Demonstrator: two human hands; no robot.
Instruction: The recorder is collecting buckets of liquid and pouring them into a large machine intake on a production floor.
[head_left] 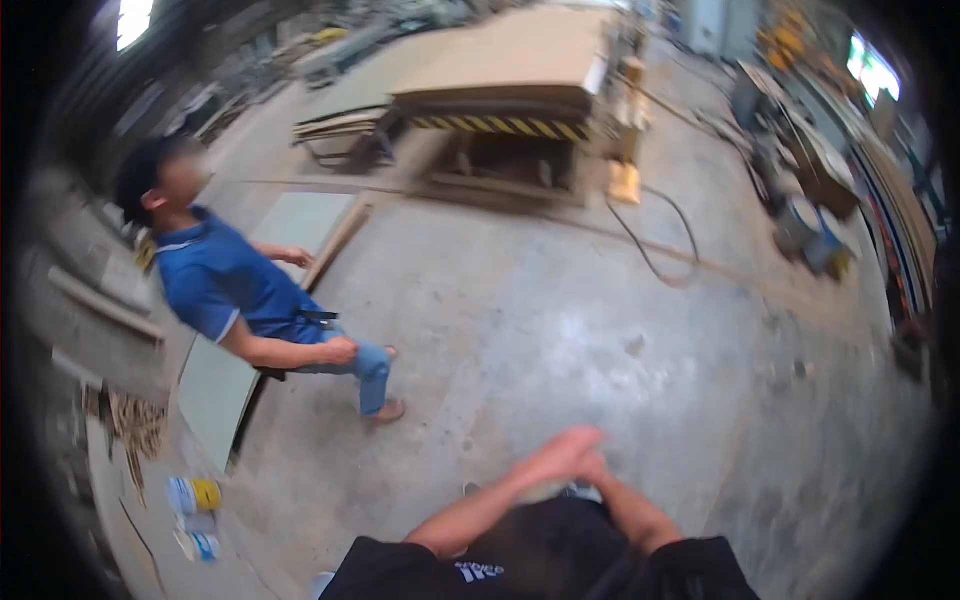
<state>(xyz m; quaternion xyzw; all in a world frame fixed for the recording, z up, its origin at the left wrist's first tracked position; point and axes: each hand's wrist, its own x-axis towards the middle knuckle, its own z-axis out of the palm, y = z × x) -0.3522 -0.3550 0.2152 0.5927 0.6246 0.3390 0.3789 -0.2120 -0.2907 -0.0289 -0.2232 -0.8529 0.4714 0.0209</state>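
My left hand (568, 449) and my right hand (595, 468) meet in front of my body, above the concrete floor (600, 350). The left lies across the right and partly covers it. Motion smears the fingers of both, so their pose is unclear. No object shows in either hand. To the left a person in a blue polo shirt (235, 275), jeans and a dark cap is in mid-stride beside a long pale green sheet (215, 395) on the floor.
A stack of large boards (500, 65) rests on a lift table with a black-and-yellow striped edge (500, 127). A cable (690, 240) loops over the floor. Buckets (800, 235) and leaning boards line the right side. Paint tins (195, 495) and wood scraps (140, 425) lie at lower left.
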